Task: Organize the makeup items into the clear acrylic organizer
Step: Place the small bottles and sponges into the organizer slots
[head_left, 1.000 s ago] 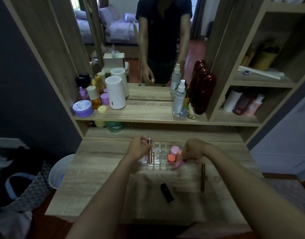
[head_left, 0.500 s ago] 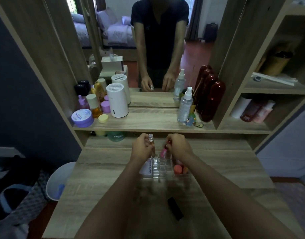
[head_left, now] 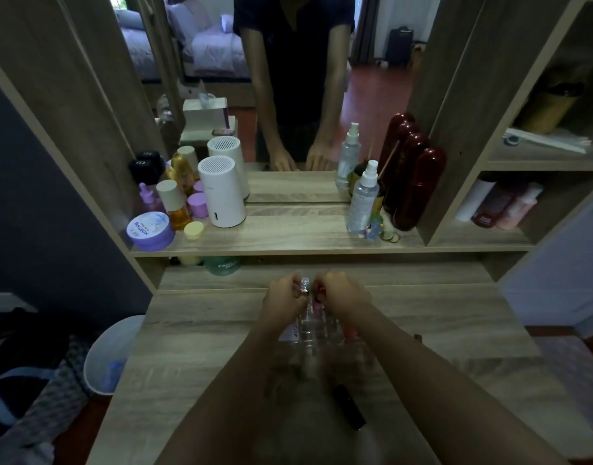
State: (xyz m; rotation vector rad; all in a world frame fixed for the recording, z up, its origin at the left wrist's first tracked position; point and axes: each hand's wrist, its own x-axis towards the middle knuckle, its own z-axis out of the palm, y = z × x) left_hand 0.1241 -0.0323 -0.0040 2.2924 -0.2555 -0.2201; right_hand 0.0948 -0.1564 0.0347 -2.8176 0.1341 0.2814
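Both bare forearms reach forward from the bottom edge and angle in toward each other, wrists close together. The left hand point(head_left: 284, 296) is curled, fingers pinched closed around something slim held upright. The right hand point(head_left: 342, 292) sits just beside it, knuckles up, fingers bent and closed on something small, the two hands almost touching

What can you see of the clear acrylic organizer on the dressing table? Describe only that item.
The clear acrylic organizer is a see-through box divided into a grid of small square compartments. It sits upright on the wooden table, partly hidden behind both wrists. The left hand and right hand hold slim items upright over its far slots. Something pink shows through its walls; further contents are too blurred to tell.
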